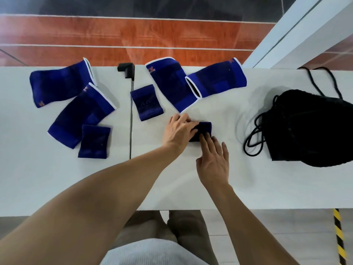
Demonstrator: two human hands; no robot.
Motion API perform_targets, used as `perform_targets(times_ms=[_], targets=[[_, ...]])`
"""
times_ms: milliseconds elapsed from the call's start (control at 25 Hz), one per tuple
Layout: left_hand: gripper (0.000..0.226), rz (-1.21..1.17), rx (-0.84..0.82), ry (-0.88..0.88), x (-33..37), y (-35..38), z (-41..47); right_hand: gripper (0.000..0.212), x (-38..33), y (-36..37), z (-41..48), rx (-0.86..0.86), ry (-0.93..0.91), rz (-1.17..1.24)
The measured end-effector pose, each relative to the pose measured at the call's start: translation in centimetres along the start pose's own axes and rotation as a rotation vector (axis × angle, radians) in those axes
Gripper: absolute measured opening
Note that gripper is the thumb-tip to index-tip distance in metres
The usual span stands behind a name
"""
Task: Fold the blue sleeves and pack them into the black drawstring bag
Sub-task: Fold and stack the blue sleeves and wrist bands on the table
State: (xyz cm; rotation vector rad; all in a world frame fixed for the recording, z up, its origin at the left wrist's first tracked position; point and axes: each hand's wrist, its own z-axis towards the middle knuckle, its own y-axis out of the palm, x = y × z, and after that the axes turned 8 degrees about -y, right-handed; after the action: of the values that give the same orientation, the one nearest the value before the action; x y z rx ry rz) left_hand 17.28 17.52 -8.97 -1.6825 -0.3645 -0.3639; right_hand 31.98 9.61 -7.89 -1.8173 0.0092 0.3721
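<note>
A small dark blue sleeve [206,129] lies folded on the white table, pressed by both hands. My left hand [179,130] covers its left side with fingers curled over the edge. My right hand [214,159] rests fingertips on its near edge. Two large blue sleeves [168,81] [217,81] lie just behind them. Two more large sleeves [59,83] [82,115] lie at the left. Two small flat sleeves [146,102] [94,141] lie between. The black drawstring bag [309,129] sits at the right, its mouth towards the hands.
The bag's black cords [254,138] loop on the table left of the bag and trail behind it. A black clamp [126,69] with a thin rod stands at the seam between two table tops. The table's near edge [248,208] is close to my body.
</note>
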Motion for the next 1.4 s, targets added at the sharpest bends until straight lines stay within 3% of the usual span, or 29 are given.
perform_targets(times_ms=[160,280,400,560,680,800,960,1080,1160,1320,1400], targets=[[0.040,0.030,0.027,0.006,-0.6,-0.7,-1.5,0.075,0.5,0.0,0.0,0.026,0.008,0.030],[0.052,0.095,0.081,-0.161,-3.8,-2.3,-2.8,0.076,0.9,-0.4,0.2,0.016,0.044,0.002],[0.067,0.172,-0.011,-0.347,-6.8,-3.5,-3.5,0.072,1.6,-1.3,1.2,-0.018,0.104,-0.020],[0.065,0.247,-0.109,-0.312,-7.5,-4.1,-5.4,0.068,1.8,-1.9,1.6,-0.026,0.096,-0.047],[0.057,0.289,-0.137,-0.284,-7.2,-4.0,-8.6,0.061,0.8,-2.1,1.2,0.085,0.076,0.006],[0.046,0.283,-0.159,-0.240,-7.2,-4.0,-12.1,0.051,-1.6,-1.9,0.6,0.110,-0.104,0.066],[0.038,0.234,-0.198,-0.170,-7.9,-4.2,-14.7,0.052,-5.4,-0.2,0.0,-0.108,-0.435,0.044],[0.042,0.221,-0.203,-0.126,-8.9,-4.7,-14.6,0.057,-6.2,1.1,-0.6,-0.210,-0.472,0.006],[0.050,0.194,-0.143,-0.204,-10.0,-5.6,-14.2,0.059,-6.1,1.2,-0.9,-0.184,-0.406,-0.041],[0.057,0.116,0.051,-0.565,-13.7,-7.7,-14.7,0.058,-6.0,0.9,-0.4,-0.089,-0.246,-0.109],[0.053,0.121,0.053,-0.669,-15.2,-8.0,-15.6,0.058,-6.3,0.9,-0.4,-0.078,-0.239,-0.134]])
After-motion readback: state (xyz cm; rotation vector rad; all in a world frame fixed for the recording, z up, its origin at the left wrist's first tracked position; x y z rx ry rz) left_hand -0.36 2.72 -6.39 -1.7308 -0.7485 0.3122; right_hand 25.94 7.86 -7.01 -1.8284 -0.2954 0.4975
